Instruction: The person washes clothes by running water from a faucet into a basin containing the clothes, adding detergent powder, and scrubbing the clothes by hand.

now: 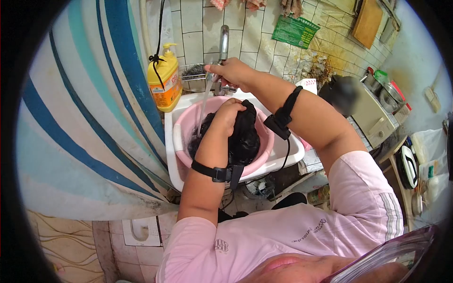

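Observation:
Water runs from the metal faucet [223,45] into a pink basin [267,150] that sits in the white sink [296,150]. My right hand [232,74] is closed around the lower part of the faucet, its thumb pointing left across the spout. Inside the basin lies a bunched, wet black cloth [245,137]. Over its upper part my left hand [228,116] grips the fabric, with the fingertips curled at a raised fold. The stream falls on the left side of the basin, just left of my left forearm.
A yellow pump bottle [165,82] stands at the sink's back left corner. Behind the faucet is a wire rack [192,70] holding dark scrubber-like material. A striped curtain [101,108] hangs close on the left. Pots [390,96] and a stove [377,123] are at right.

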`<control>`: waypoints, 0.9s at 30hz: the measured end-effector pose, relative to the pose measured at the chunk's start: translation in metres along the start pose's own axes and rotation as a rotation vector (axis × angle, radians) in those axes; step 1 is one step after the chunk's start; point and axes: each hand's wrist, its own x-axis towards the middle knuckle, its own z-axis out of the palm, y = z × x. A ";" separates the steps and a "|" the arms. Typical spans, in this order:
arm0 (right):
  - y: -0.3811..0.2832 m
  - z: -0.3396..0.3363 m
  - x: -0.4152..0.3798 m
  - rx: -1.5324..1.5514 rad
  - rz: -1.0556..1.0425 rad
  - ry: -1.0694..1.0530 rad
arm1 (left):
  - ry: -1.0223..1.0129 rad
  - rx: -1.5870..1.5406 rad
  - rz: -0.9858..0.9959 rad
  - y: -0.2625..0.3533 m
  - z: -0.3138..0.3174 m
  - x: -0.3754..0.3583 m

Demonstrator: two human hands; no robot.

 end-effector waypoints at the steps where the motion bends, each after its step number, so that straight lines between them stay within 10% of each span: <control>1: 0.000 -0.002 0.000 -0.049 -0.015 0.012 | 0.023 -0.008 -0.008 0.000 0.000 0.001; 27: 0.025 -0.042 0.012 -0.685 -0.265 0.100 | 0.207 -0.145 0.159 -0.008 -0.028 0.024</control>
